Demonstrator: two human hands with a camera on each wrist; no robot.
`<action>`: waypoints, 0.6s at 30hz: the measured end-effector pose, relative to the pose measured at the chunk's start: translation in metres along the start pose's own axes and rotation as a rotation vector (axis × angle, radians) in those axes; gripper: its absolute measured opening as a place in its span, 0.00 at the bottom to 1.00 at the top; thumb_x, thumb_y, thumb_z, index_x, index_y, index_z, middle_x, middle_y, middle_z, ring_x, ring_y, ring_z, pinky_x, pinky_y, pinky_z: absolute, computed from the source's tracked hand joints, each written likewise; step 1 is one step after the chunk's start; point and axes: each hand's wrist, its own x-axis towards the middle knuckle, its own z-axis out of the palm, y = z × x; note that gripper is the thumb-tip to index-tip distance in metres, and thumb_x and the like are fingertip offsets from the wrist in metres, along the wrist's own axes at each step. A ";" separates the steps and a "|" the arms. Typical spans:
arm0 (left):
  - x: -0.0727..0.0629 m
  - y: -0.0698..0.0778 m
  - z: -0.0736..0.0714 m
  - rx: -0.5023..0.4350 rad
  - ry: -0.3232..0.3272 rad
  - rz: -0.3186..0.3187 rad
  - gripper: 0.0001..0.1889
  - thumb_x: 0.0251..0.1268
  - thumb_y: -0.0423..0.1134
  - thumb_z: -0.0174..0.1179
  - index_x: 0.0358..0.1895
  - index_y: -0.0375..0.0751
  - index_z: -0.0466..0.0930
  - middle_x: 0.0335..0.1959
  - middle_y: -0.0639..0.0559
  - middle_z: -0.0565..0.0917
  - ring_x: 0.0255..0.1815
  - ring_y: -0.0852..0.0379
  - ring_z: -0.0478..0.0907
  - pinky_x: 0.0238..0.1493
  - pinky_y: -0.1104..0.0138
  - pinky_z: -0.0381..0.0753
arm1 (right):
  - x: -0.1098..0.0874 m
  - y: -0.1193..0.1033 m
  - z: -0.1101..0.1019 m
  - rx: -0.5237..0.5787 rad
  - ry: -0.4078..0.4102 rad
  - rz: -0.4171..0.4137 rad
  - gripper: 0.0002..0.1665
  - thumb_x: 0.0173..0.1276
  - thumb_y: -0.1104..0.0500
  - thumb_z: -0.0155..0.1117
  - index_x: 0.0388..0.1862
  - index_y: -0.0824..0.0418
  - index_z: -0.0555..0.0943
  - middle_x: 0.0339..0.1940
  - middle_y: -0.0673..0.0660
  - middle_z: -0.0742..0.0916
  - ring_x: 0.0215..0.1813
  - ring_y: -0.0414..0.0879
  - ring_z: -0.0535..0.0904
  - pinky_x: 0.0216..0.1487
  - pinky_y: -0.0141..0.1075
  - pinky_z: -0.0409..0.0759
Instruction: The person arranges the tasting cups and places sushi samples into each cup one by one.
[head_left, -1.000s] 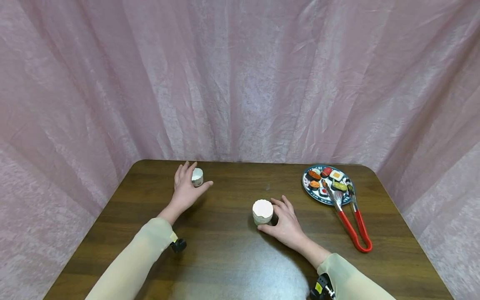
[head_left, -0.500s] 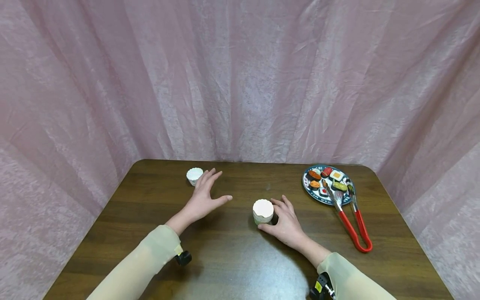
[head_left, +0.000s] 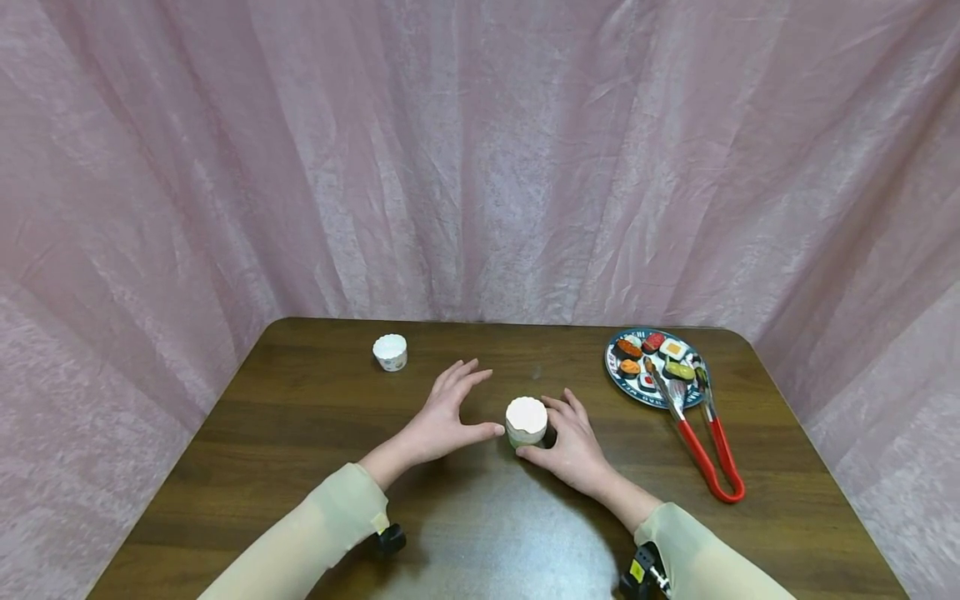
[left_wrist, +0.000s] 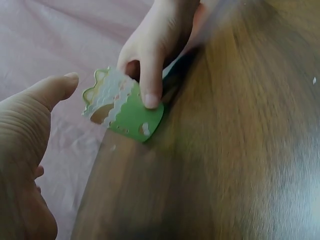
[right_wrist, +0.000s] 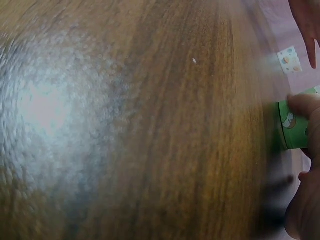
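Note:
A stack of paper baking cups, green with white scalloped rims above, stands upright on the wooden table. My right hand holds it low on its right side; in the left wrist view the thumb lies across the green wall. Just left of the stack is my left hand, fingers spread and thumb extended, holding nothing. Whether its thumb touches the stack is unclear in the head view, but the left wrist view shows a gap. Farther back on the left, a single white paper baking cup stands upright.
A round blue-rimmed plate with several sushi pieces sits at the back right. Tongs with red handles lean their tips on it, handles toward me. A pink curtain hangs behind the table's far edge.
My left hand has left the white baking cup, which stays at the back left, and has moved right and nearer to the stack. My right hand has kept its place on the stack.

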 end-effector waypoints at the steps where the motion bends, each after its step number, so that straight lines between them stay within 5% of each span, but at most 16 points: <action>1: 0.001 0.001 0.002 0.002 -0.001 0.009 0.49 0.57 0.62 0.73 0.79 0.50 0.63 0.83 0.53 0.52 0.84 0.50 0.37 0.74 0.35 0.50 | 0.000 0.001 0.000 -0.003 0.000 -0.003 0.40 0.54 0.43 0.83 0.61 0.61 0.82 0.75 0.61 0.73 0.83 0.63 0.45 0.76 0.66 0.50; 18: 0.014 0.011 0.032 -0.020 -0.083 0.026 0.44 0.59 0.59 0.72 0.77 0.48 0.66 0.81 0.48 0.57 0.83 0.41 0.41 0.73 0.35 0.52 | -0.001 0.003 0.000 -0.056 -0.008 -0.030 0.40 0.56 0.43 0.81 0.63 0.62 0.81 0.74 0.62 0.74 0.82 0.65 0.46 0.75 0.66 0.51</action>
